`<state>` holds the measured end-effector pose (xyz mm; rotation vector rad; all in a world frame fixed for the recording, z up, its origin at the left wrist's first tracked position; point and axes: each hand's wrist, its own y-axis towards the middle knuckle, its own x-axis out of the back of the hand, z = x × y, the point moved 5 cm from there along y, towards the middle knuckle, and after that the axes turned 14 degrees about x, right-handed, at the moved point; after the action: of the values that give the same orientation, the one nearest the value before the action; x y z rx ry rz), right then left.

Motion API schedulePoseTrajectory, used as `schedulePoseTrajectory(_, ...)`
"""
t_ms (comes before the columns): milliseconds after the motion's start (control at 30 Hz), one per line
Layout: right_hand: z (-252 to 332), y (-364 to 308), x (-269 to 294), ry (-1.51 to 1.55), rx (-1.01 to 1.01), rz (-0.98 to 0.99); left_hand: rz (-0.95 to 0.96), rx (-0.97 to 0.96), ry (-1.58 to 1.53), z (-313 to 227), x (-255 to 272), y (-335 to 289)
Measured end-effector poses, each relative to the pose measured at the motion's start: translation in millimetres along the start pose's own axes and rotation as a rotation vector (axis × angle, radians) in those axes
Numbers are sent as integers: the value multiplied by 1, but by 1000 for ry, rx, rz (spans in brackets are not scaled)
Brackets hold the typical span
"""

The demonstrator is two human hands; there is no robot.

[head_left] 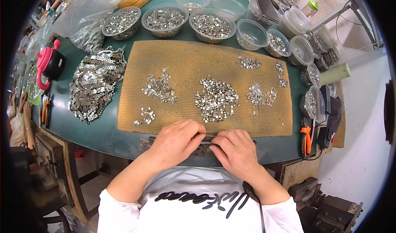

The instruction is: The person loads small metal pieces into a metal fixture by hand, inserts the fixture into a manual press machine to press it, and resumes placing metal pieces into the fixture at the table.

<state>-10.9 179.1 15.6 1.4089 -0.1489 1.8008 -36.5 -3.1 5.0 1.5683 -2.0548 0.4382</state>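
At the table's near edge, both hands are close together over a dark metal fixture (202, 150). My left hand (177, 141) is closed, thumb against the bent fingers. My right hand (236, 151) is closed in a pinch beside it. Whatever sits between the fingertips is too small or too hidden to tell. Just beyond them lies a tan ridged mat (185, 53) bearing loose heaps of tiny shiny metal pieces. The largest heap (216, 99) is mid-mat, a looser heap (159, 88) is to its left, and a spread of thinner bits (256, 95) is to its right.
Left of the mat lies a mound of linked metal strips (97, 82). Plastic bowls of metal pieces (211, 25) line the back and right. Orange-handled pliers (305, 139) rest at right, more pliers (45, 111) at left near a pink-and-black container (51, 64). Other people's arms (28, 121) show far left.
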Motion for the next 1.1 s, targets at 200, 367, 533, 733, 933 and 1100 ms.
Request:
schedulePoseTrajectory(200,-17,-7,9,174,-84,-53,75,-85,35,-11,-12,-8)
schedulePoseTrajectory(367,-25,-16,19,158,-103,-102,41,-121,148,-16,-18,-13)
schedulePoseTrajectory(533,-32,-26,27,155,-130,-139,33,-128,191,-16,-17,-16)
schedulePoseTrajectory(733,-38,-44,37,196,-231,-182,68,-43,145,-14,-18,-14)
schedulePoseTrajectory(933,-38,-55,32,175,-238,-191,87,-15,183,-15,-21,-14)
schedulePoseTrajectory(1100,-37,-59,28,141,-239,-181,84,22,131,-12,-20,-13)
